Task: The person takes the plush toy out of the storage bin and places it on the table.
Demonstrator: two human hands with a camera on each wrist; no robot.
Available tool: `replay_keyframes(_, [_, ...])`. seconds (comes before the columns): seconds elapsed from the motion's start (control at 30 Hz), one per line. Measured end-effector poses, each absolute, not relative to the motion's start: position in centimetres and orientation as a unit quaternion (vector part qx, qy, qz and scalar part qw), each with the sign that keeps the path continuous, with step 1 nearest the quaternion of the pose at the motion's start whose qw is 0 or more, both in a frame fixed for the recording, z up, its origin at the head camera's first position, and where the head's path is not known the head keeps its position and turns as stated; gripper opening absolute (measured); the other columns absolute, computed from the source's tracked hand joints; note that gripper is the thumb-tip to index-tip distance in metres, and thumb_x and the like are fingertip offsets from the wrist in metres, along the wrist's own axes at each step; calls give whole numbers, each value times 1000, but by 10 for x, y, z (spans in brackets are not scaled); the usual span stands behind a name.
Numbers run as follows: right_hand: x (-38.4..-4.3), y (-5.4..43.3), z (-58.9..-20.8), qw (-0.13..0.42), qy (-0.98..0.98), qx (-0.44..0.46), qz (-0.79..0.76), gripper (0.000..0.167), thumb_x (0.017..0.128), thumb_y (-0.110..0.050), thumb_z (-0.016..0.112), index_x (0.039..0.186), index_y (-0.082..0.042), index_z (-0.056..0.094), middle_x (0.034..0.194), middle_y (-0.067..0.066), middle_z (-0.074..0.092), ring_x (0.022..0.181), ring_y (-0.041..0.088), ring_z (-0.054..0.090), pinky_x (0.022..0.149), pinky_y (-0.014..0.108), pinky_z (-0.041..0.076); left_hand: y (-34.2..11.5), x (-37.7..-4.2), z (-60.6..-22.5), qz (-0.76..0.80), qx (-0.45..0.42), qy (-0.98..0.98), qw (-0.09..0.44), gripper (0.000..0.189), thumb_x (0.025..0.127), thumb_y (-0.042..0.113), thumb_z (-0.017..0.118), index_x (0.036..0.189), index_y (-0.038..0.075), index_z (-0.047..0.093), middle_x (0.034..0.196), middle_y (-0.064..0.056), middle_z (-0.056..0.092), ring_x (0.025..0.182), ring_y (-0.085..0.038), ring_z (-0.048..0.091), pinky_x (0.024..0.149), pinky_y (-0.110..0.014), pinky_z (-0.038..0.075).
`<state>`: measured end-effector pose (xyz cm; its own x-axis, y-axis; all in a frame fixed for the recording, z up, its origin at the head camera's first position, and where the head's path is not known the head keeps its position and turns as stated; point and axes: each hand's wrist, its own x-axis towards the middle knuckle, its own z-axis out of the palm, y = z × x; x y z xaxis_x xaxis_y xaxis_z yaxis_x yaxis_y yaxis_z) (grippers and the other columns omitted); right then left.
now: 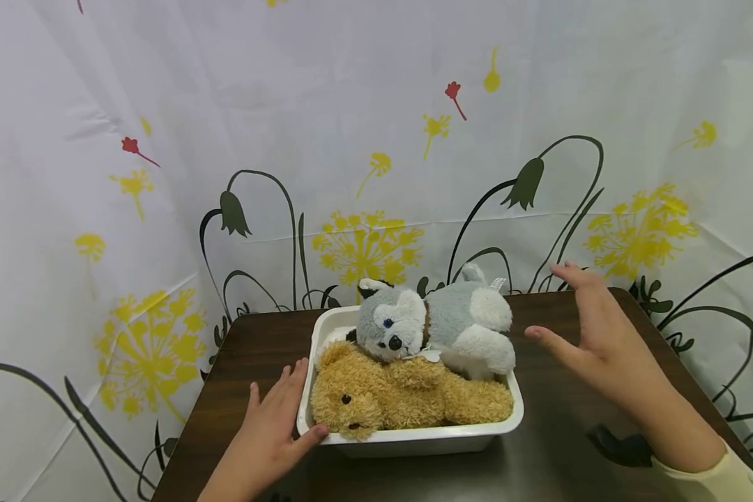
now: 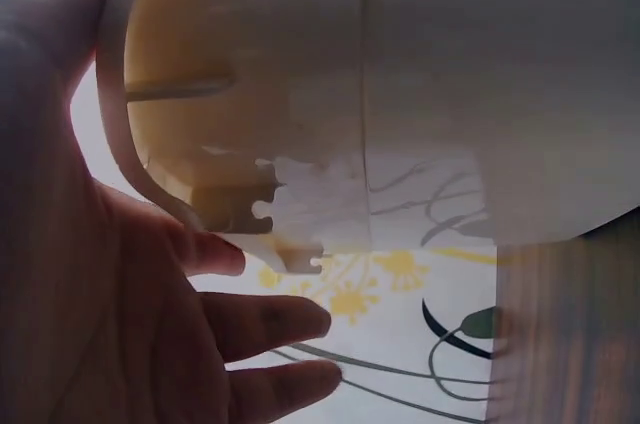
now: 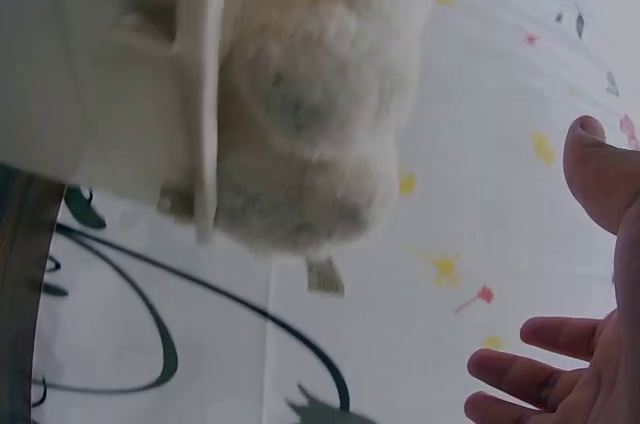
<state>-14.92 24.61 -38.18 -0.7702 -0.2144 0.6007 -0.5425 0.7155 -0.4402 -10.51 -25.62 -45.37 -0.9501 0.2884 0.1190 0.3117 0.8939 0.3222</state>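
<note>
A white plastic tub holds two plush toys. The golden-brown teddy bear lies on its side along the front. Behind and partly on top of it rests a grey and white plush dog, its hind end reaching up over the right rim. My left hand touches the tub's left front corner, thumb at the front rim and fingers fairly straight along the left side. To the right of the tub, my right hand is raised in the air, fingers spread, apart from the dog and holding nothing.
The tub stands on a dark wooden table. Behind the table hangs a white curtain printed with yellow, red and dark green flowers. A dark shape shows under the right forearm.
</note>
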Motion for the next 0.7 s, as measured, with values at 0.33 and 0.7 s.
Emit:
replay_keyframes(0.33, [-168, 188, -372, 149, -901, 303, 271, 116, 85, -54, 91, 175, -26, 22, 175, 11, 37, 162, 37, 35, 123, 65, 38, -255, -107, -452, -185, -161, -969, -15, 115, 97, 67, 70, 177, 18, 3, 169, -19, 47, 151, -44, 52, 115, -91, 11])
replay_keyframes(0.7, [-184, 167, -373, 120, -908, 349, 198, 123, 83, -65, 86, 176, -36, 13, 178, 12, 30, 160, 45, 38, 121, 69, 40, -246, -106, -446, -178, -166, -969, -29, 117, 99, 70, 66, 176, 7, 5, 173, -20, 39, 151, -43, 53, 125, -81, 15])
